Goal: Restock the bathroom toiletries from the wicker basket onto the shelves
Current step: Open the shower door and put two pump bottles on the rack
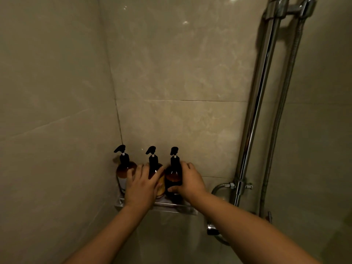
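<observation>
Three amber pump bottles with black pump heads stand upright in a row on a small metal shelf [177, 207] in the corner of the shower wall. My right hand [190, 181] is wrapped around the right bottle [173, 176], thumb in front and fingers behind. My left hand [142, 186] lies with spread fingers against the front of the middle bottle [154, 164], and its little finger touches the left bottle [122, 171]. The wicker basket is out of view.
A chrome shower riser pipe [255, 111] and flexible hose [280, 119] run down the wall at the right. The mixer valve [241, 186] and its handle [212, 228] sit just right of the shelf. Beige tiled walls meet in the corner behind the bottles.
</observation>
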The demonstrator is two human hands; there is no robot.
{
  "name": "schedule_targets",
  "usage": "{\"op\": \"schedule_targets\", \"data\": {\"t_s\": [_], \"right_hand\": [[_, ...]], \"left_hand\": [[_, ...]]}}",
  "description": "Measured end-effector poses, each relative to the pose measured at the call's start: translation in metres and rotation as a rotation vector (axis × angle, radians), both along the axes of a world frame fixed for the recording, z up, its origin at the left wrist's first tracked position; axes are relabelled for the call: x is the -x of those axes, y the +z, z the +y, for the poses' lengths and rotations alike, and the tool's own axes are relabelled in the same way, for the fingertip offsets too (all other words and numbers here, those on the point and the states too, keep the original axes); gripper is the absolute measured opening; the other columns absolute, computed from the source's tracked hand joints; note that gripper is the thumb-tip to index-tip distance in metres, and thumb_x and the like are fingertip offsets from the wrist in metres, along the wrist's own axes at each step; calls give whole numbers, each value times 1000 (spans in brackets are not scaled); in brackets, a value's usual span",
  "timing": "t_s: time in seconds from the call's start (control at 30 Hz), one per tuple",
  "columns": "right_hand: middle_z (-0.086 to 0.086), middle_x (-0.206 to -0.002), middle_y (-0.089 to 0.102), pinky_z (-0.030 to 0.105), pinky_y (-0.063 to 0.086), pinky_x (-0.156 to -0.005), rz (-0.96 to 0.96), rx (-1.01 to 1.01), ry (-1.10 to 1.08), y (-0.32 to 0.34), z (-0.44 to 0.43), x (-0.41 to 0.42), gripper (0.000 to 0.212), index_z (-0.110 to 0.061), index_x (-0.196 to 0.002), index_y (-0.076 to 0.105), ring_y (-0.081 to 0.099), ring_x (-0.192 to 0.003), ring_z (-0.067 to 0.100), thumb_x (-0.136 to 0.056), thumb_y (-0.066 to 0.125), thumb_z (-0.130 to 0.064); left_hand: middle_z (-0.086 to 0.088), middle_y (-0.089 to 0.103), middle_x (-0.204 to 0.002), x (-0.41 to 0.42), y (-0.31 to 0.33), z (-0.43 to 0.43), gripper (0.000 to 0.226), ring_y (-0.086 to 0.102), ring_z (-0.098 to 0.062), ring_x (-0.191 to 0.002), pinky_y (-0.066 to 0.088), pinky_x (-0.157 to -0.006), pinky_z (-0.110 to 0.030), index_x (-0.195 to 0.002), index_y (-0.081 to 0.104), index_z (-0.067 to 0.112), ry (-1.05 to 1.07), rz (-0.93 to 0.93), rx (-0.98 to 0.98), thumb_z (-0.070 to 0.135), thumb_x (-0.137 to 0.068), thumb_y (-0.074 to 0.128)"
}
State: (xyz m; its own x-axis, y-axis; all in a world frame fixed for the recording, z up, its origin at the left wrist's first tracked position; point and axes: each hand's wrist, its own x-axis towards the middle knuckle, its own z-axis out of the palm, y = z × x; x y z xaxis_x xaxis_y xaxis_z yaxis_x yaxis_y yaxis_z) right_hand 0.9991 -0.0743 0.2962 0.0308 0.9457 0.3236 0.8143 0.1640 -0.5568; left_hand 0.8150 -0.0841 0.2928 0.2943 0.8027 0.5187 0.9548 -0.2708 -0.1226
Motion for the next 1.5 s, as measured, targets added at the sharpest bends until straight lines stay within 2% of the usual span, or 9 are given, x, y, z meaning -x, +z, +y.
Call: {"op": "schedule_targets", "data": {"t_s": [0.27,0.53,0.83,0.97,1.07,1.17,1.23,1.33,1.5], "right_hand": [[-4,-125,50,35,52,-90,14,2,-11,-1,9,12,91,-31,-130,42,57,-111,21,-55,92,-40],[-2,-124,50,34,53,-88,-4,-24,-9,-4,14,29,91,-31,-129,41,57,-109,23,-54,92,-42],[0,-127,49,35,53,-86,-147,28,41,7,16,19,93,-25,-134,39,56,-110,22,-59,88,-50],[1,-124,54,39,53,-88,-135,23,59,15,15,19,85,-23,-132,44,57,-110,21,-65,81,-60],[1,-123,56,38,52,-86,-83,-37,36,10,9,25,77,-22,-129,47,57,-109,20,-69,79,-58],[3,-122,55,37,53,-80,-77,-90,-27,4,5,29,77,-20,-126,46,58,-106,22,-68,78,-61],[2,-122,54,33,51,-76,-78,-105,-53,1,3,32,76,-22,-124,44,58,-104,21,-69,78,-61],[1,-123,54,30,49,-76,-49,-104,-72,-1,3,34,72,-24,-124,43,59,-103,20,-71,79,-57],[4,-125,55,28,44,-83,14,-64,-24,-1,6,31,73,-21,-128,47,57,-111,23,-72,82,-50]], "left_hand": [[-22,58,-126,13,-5,7,78,50,-45,-119,36,-98,-58,-147,43,33,4,66,-22,41,-77,76],[-16,55,-132,34,-2,16,67,45,-41,-124,37,-95,-55,-149,37,38,29,105,10,48,-87,63],[-19,49,-139,39,-17,10,64,41,-41,-130,39,-101,-54,-147,41,35,-34,-89,-27,43,-88,64],[-22,34,-145,43,-21,4,63,31,-43,-133,41,-100,-52,-151,30,40,12,-243,-22,44,-92,54],[-18,21,-157,41,-22,4,73,14,-47,-143,32,-109,-56,-153,7,48,30,-249,42,44,-93,49],[-10,18,-163,36,-31,4,77,-7,-43,-148,6,-117,-60,-154,1,45,-11,-228,66,41,-93,48],[-8,24,-161,34,-31,5,79,0,-37,-150,0,-117,-62,-155,7,42,3,-187,48,40,-91,54],[-10,37,-154,31,-22,10,83,18,-32,-147,10,-116,-62,-154,13,43,4,-152,65,36,-87,63],[-10,43,-146,33,-17,17,68,25,-35,-142,14,-115,-63,-152,21,44,7,-140,82,34,-95,56]]}}
